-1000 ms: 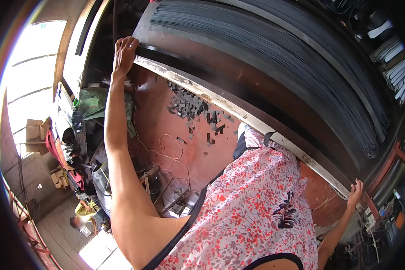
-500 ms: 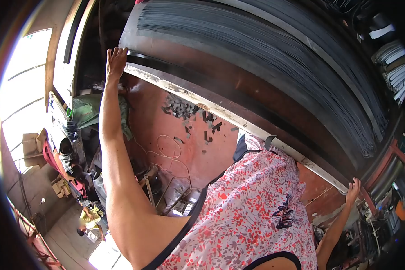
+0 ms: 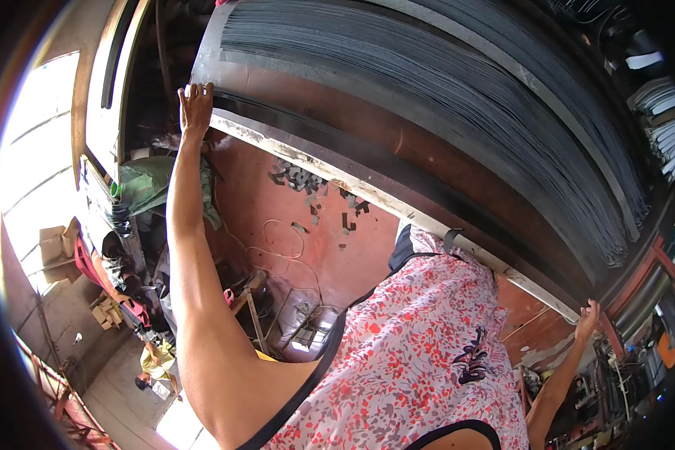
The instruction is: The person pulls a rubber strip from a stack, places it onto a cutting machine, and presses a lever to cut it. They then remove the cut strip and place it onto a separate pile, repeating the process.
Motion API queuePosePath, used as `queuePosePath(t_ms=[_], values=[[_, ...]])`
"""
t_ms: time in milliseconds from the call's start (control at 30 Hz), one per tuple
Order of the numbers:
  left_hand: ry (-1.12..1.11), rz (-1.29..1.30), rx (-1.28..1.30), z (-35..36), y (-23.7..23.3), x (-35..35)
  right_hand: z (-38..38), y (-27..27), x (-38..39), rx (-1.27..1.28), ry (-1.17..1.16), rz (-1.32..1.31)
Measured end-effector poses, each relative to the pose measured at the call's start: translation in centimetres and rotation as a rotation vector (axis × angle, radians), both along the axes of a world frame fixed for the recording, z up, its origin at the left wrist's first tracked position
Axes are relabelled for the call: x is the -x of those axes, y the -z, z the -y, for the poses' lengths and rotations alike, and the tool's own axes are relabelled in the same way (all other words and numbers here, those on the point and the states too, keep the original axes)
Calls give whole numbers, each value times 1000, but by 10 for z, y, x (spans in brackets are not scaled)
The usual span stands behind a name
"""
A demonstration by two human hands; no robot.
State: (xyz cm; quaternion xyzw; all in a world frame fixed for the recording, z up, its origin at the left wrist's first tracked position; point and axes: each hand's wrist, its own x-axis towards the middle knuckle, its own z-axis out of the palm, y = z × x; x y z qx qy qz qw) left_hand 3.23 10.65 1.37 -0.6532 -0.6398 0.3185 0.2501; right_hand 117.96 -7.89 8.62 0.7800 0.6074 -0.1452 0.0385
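Note:
Long thin black strips [image 3: 330, 141] lie along the near edge of a dark worktable [image 3: 420, 154], just behind its worn white edge bar [image 3: 315, 166]. At their left end my left hand [image 3: 196, 112] has its fingers curled over them. Far to the right, my right hand [image 3: 588, 321] is closed at the other end, by the table's corner; what lies between its fingers is partly hidden. Behind them, wide bundles of long dark grey strips [image 3: 427, 90] spread across the tabletop. A small dark band [image 3: 451, 238] hangs over the edge bar near my body.
Cut dark scraps [image 3: 300, 178] litter the red floor [image 3: 255, 180] below the table, near a loose pale cord [image 3: 281, 256]. Green cloth [image 3: 144, 184] and cartons [image 3: 56, 251] stand left. Another person [image 3: 157, 364] is at lower left. A dark roller [image 3: 645, 300] sits right.
The shiny black strip by my left hand now looks duller and lies flatter, showing several thin layers. Both hands stay at nearly the same places; the view has shifted slightly.

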Motion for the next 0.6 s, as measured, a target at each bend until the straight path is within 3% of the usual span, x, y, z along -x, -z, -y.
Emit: queuePosePath(t_ms=[267, 367, 433, 500, 600], values=[[-82, 56, 38, -2, 1, -4, 5, 2, -2, -8, 14, -15], [-12, 50, 15, -1, 11, 3, 4, 4, 4, 12, 87, -36], [-46, 57, 64, -1, 10, -6, 6, 5, 3, -9, 18, 0], [-89, 307, 129, -5, -8, -28, 6, 10, -1, 4, 12, 21], [68, 551, 240, -4, -22, -53, 6, 20, -6, 16, 16, 31]])
